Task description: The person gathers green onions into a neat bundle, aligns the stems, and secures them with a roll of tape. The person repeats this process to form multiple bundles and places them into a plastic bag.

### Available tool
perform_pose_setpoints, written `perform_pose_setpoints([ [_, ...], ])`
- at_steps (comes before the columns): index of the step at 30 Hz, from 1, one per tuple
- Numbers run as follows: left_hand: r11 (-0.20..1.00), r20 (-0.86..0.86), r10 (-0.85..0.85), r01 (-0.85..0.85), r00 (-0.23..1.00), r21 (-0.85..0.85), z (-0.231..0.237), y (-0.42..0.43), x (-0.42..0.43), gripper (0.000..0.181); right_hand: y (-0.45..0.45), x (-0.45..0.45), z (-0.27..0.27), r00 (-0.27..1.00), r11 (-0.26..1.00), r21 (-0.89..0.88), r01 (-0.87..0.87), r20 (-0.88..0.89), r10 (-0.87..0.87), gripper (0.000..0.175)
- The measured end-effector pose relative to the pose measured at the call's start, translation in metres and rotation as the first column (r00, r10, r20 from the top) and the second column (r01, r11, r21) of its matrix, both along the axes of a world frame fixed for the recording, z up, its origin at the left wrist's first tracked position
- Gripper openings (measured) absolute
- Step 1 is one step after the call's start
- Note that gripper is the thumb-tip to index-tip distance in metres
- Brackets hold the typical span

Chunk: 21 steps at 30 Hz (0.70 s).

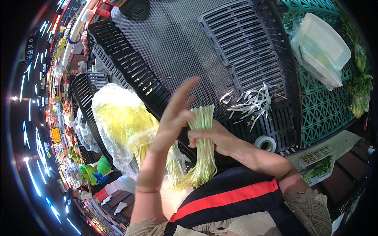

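Observation:
My right hand is closed around a bundle of pale yellow chives, its whitish cut ends pointing up and the thin yellow tips hanging towards my apron. Beside those ends my left hand is raised, slightly blurred, with fingers stretched and thumb apart. It holds nothing; whether its thumb touches the stems I cannot tell. Behind my left forearm lies a clear plastic bag full of yellow chives, stems out at its lower end. White stripped scraps lie on the black slatted rack just past my right hand.
A roll of tape sits by my right forearm. Black mesh matting and a black slatted rack stretch ahead. On green plastic crates at right rests a white plastic tub; bundled leafy greens lie beyond.

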<state>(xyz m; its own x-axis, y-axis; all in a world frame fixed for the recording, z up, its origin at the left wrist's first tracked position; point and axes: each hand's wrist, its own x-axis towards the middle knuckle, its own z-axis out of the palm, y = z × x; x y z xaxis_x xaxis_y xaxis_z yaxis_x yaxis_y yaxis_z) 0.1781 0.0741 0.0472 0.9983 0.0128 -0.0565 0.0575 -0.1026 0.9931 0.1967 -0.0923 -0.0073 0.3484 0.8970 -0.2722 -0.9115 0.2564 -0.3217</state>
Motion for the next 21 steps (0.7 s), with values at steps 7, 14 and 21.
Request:
perform_pose_setpoints([
  [7,0.997,-0.605,-0.055,0.008,0.794,-0.079,-0.020,-0.037,-0.104,0.116,0.019,-0.005,-0.029,0.853,0.970,-0.192,0.148,-0.471,-0.224,0.014],
  [14,0.816,-0.858,-0.192,-0.408,0.476,-0.409,0.029,-0.012,-0.102,0.059,0.046,-0.018,-0.054,0.729,0.970,-0.244,0.011,-0.662,-0.175,0.021],
  [21,0.726,-0.898,-0.194,-0.558,0.395,-0.402,0.006,-0.002,-0.069,0.035,0.062,0.000,-0.083,0.744,0.943,-0.330,0.039,-0.621,-0.248,0.015],
])
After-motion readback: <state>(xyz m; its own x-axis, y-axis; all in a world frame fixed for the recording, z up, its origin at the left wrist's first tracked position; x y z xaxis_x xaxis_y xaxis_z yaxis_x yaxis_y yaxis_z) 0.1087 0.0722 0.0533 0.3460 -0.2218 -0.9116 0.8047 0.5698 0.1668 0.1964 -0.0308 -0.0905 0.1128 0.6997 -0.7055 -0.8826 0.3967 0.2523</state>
